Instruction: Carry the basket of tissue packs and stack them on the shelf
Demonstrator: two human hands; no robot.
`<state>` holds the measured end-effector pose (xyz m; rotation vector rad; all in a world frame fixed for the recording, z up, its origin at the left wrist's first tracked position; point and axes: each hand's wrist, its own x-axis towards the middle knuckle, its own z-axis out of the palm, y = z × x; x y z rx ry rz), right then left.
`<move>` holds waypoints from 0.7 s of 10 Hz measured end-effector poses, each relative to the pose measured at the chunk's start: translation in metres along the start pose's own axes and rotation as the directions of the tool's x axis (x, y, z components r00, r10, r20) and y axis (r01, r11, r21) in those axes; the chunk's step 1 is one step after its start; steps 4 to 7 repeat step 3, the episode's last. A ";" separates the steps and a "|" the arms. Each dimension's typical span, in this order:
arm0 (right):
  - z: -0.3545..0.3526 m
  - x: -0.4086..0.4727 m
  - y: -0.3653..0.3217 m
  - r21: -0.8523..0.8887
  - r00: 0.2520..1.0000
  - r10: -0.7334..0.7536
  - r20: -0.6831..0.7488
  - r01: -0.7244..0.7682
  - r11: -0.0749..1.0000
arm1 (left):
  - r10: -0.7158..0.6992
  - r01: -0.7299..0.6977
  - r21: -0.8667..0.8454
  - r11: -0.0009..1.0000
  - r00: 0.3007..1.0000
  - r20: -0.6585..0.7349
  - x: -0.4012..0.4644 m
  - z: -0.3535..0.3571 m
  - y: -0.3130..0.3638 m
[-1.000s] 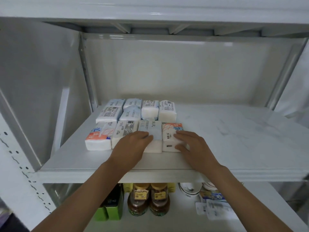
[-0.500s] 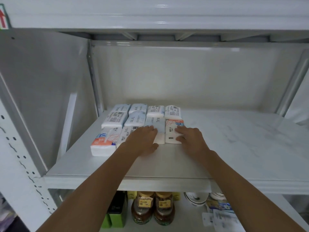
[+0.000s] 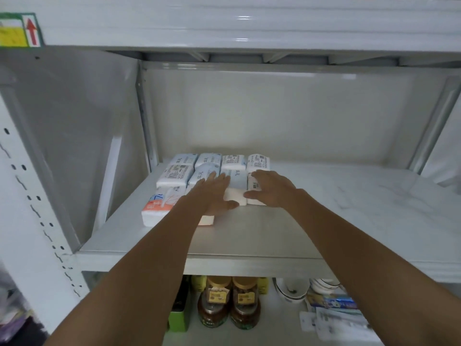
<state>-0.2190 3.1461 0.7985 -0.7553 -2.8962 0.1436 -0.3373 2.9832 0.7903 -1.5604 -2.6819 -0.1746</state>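
You are working with tissue packs that are lying in rows at the back-left of the white shelf, packed edge to edge. They are looking light and soft, wrapped in thin glossy film, so they are likely to squash under a hard squeeze and slide readily on the smooth shelf board. For shifting one, you are best pressing flat on its top or front face; for lifting, taking it across the short sides with thumb and fingers is probably safest for the wrapper.

Your left hand is lying palm down with straight fingers across the tops of the front and middle packs, thumb spread toward the pale blue pack in the middle. Your right hand is resting just beside it on the rightmost front pack, fingers loosely bent over the top, thumb against the near face. Neither hand is clasping a pack; both are pressing or steadying. Both forearms are reaching forward over the shelf's front edge, wrists level. The basket is not in view.
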 end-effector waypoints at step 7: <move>0.009 -0.004 -0.032 -0.010 0.989 -0.138 -0.046 0.138 0.990 | -0.026 0.010 -0.116 0.993 0.991 -0.132 -0.014 -0.017 -0.025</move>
